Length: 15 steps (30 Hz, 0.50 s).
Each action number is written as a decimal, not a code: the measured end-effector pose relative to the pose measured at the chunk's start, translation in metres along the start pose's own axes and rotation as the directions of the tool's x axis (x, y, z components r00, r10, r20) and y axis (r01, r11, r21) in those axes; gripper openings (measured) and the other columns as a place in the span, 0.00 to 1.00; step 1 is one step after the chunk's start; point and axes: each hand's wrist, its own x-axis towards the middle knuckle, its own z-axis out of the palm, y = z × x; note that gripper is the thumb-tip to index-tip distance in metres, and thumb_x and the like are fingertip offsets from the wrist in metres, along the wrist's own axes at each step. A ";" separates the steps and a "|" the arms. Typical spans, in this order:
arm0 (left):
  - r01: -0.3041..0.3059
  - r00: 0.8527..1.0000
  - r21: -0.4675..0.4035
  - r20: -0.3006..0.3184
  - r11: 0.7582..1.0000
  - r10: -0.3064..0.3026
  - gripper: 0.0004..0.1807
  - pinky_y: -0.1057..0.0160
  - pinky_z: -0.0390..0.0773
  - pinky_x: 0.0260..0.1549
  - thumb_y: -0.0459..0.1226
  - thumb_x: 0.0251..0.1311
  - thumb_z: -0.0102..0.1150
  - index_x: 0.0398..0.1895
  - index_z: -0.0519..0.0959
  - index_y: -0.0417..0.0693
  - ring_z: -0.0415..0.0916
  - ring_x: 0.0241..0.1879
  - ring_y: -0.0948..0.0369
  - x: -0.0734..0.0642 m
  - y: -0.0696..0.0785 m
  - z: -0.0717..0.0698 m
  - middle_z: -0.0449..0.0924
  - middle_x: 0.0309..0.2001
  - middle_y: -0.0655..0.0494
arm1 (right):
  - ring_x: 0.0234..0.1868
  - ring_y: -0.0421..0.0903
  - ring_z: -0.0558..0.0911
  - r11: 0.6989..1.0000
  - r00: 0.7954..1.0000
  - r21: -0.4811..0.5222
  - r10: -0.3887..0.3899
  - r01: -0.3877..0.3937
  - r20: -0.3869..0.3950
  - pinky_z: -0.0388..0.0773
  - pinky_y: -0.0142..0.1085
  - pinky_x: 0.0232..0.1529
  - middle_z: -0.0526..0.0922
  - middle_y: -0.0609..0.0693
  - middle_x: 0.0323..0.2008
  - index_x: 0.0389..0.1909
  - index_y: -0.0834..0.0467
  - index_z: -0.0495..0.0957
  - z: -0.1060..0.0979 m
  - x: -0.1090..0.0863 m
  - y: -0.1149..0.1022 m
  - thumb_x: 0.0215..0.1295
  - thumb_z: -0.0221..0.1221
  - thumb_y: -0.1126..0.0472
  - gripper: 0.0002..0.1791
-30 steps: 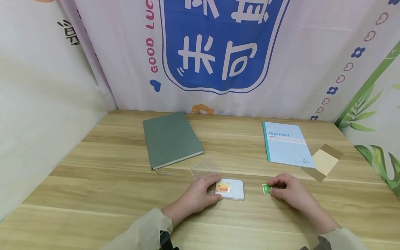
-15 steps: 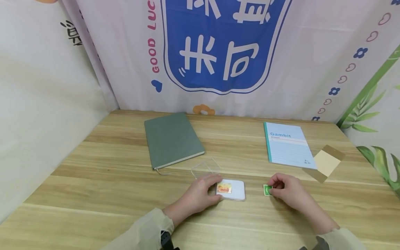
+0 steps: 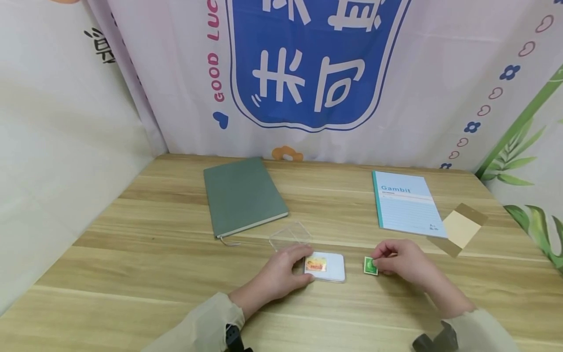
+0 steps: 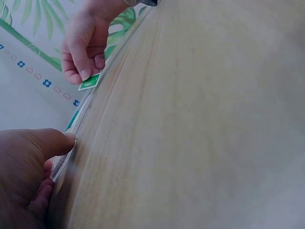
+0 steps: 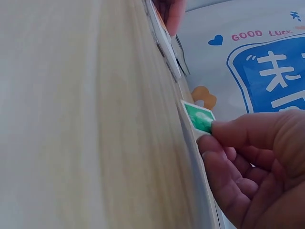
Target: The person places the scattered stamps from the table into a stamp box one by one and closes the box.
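Observation:
Between thumb and fingers, my right hand (image 3: 404, 263) pinches a small green postage stamp (image 3: 370, 266) with a white border. In the right wrist view the stamp (image 5: 199, 116) is tilted, its far edge clear of the fingertips. My left hand (image 3: 281, 275) grips a white card (image 3: 335, 267) in a shallow clear case by its left end, thumb on the near edge and fingers on the far edge. On the card lies an orange and yellow stamp (image 3: 315, 264), partly beside the fingers. A clear plastic lid (image 3: 288, 236) lies just behind the left hand.
A dark green notebook (image 3: 244, 198) lies at the back left. At the back right is a pale blue notebook (image 3: 406, 203), with a beige and brown folded card (image 3: 461, 230) beside it. The wooden table (image 3: 154, 274) ends against a printed curtain (image 3: 176, 98).
My right hand has lifted the green stamp slightly and moved it left, towards the white card. The left hand keeps its hold on the card case.

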 end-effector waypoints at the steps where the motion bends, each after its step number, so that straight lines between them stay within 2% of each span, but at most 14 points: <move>1: -0.001 1.000 -0.002 -0.001 1.000 0.001 0.27 0.53 0.66 0.60 0.38 0.52 0.66 0.57 0.73 0.42 0.66 0.61 0.52 0.000 0.000 0.000 0.71 0.60 0.50 | 0.30 0.43 0.75 1.000 1.000 0.016 0.004 -0.004 0.009 0.78 0.30 0.29 0.76 0.52 0.29 0.34 0.65 0.77 0.001 0.001 -0.001 0.55 0.61 0.67 0.07; 15: 0.004 1.000 -0.009 0.003 1.000 -0.004 0.27 0.52 0.66 0.60 0.38 0.52 0.65 0.57 0.73 0.42 0.66 0.61 0.53 -0.001 0.001 -0.001 0.71 0.60 0.50 | 0.30 0.44 0.75 0.997 0.998 0.082 -0.004 -0.001 0.058 0.78 0.33 0.30 0.77 0.52 0.30 0.35 0.64 0.78 0.019 0.012 -0.016 0.56 0.61 0.65 0.07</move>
